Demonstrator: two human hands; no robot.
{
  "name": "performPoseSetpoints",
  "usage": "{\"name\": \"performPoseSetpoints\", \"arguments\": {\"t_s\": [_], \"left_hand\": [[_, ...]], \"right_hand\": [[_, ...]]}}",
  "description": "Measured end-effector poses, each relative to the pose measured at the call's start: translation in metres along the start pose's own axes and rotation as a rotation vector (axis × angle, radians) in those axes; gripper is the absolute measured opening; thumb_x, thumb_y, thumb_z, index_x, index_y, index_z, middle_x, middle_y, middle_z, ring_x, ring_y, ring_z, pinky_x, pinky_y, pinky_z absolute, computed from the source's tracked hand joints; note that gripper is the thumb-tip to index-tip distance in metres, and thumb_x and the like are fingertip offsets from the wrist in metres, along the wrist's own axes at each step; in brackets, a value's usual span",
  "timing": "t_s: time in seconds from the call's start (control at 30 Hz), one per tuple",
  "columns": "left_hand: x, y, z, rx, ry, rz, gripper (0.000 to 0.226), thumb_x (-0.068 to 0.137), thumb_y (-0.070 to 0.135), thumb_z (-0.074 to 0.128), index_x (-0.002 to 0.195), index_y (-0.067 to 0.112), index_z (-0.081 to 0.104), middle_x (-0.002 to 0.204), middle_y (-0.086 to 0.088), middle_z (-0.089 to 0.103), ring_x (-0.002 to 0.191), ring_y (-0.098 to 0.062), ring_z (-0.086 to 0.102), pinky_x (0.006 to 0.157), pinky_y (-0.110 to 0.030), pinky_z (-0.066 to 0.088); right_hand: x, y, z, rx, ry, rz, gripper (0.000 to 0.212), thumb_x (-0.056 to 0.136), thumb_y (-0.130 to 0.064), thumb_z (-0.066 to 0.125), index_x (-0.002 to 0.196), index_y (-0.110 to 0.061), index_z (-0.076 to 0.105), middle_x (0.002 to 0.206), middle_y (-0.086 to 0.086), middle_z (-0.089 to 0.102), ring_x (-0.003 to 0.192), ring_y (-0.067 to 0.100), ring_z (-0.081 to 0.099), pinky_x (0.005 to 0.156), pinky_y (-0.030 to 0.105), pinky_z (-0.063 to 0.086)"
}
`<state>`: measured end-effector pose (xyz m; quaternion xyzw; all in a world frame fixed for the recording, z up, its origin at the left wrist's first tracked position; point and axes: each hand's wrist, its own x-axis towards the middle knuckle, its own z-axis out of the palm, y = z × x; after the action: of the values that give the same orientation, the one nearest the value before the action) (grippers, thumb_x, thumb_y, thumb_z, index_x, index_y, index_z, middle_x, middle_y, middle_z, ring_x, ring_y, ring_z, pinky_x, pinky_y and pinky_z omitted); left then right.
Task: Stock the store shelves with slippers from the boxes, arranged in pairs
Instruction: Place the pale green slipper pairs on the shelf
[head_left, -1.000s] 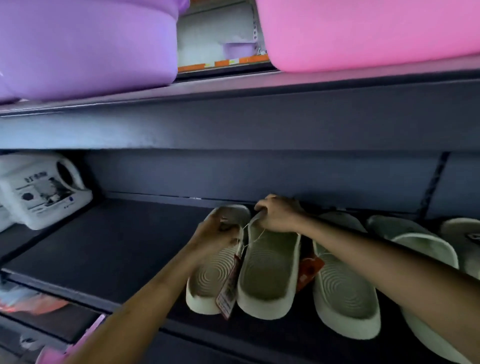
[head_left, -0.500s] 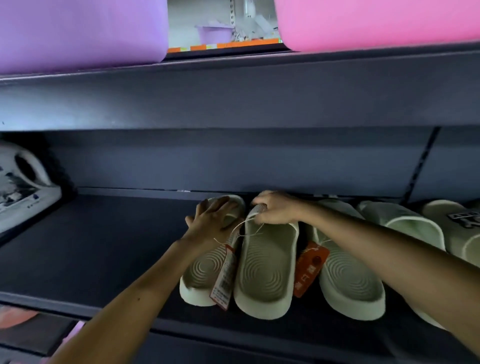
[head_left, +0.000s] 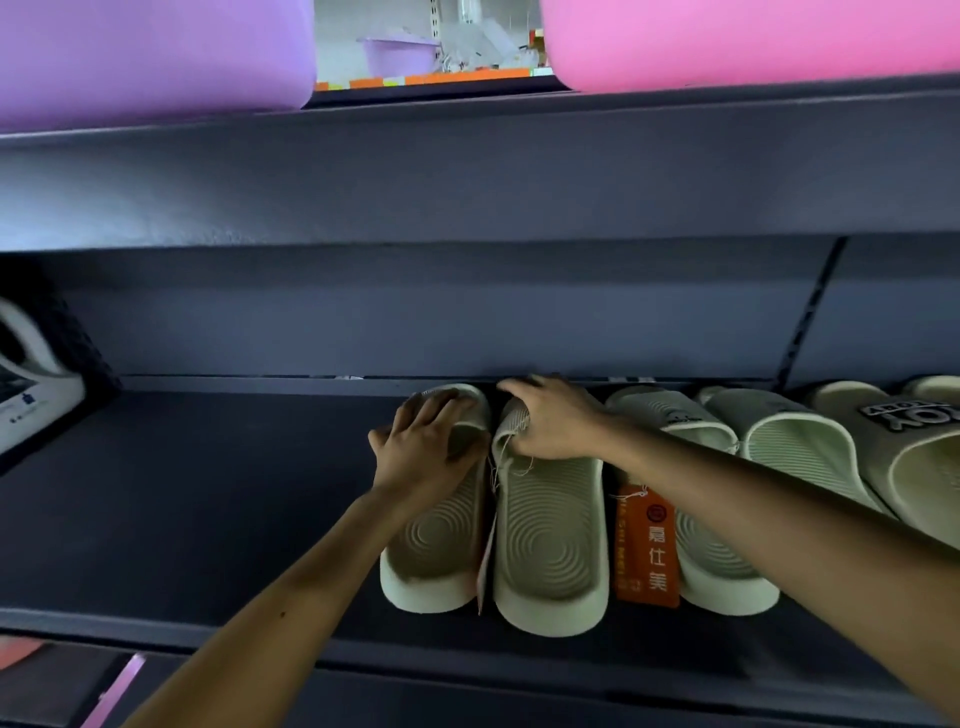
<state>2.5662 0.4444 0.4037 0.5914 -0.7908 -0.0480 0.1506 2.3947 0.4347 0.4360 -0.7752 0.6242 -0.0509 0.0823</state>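
Left of the orange tag (head_left: 647, 545), the left hand (head_left: 426, 447) is pressing spread fingers on the outer slipper (head_left: 436, 561); the right hand (head_left: 556, 423) is curling its fingers over the inner slipper (head_left: 550, 561). Judging by this, both heels should be lining up evenly.

Dark shelf (head_left: 208, 519) w/ pale green slippers (head_left: 550, 545) side by side at right, prob. white jug (head_left: 31, 400) far left.

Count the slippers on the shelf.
6: first slipper under the left hand; second slipper under the right hand; third slipper beside the orange tag; fourth slipper beside it; fifth slipper, lettered strap; sixth slipper, cut by the frame edge. More may lie offscreen.
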Motion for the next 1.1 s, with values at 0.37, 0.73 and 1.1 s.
{"name": "performPoseSetpoints", "arguments": {"t_s": [0.37, 0.73, 1.1], "left_hand": [[-0.002, 0.001, -0.010, -0.161, 0.042, -0.024, 0.075, 0.072, 0.067, 0.018, 0.138, 0.035, 0.035, 0.151, 0.014, 0.025, 0.142, -0.012, 0.011, 0.105, -0.043, 0.013], [-0.067, 0.194, 0.008, -0.338, 0.103, 0.173, 0.046, 0.091, 0.042, 0.043, 0.133, 0.025, 0.042, 0.143, 0.005, 0.040, 0.132, -0.021, 0.038, 0.106, -0.045, 0.031], [-0.226, 0.506, 0.095, -0.495, -0.262, 0.730, 0.044, 0.096, 0.036, 0.044, 0.137, 0.022, 0.040, 0.146, 0.005, 0.040, 0.132, -0.017, 0.039, 0.102, -0.032, 0.032]], "right_hand": [[-0.003, 0.010, -0.012, 0.139, 0.003, -0.006, 0.073, 0.082, -0.037, 0.060, 0.144, -0.033, 0.023, 0.154, -0.006, 0.017, 0.141, 0.026, 0.013, 0.113, 0.047, 0.017], [-0.196, 0.133, -0.036, -0.059, 0.135, 0.094, 0.054, 0.089, -0.033, 0.055, 0.139, -0.025, 0.039, 0.150, -0.004, 0.031, 0.139, 0.019, 0.025, 0.111, 0.029, 0.019], [-0.544, 0.286, -0.020, -0.011, 0.015, 0.753, 0.052, 0.092, -0.032, 0.050, 0.141, -0.027, 0.034, 0.152, -0.005, 0.025, 0.140, 0.025, 0.022, 0.112, 0.047, 0.017]]}}
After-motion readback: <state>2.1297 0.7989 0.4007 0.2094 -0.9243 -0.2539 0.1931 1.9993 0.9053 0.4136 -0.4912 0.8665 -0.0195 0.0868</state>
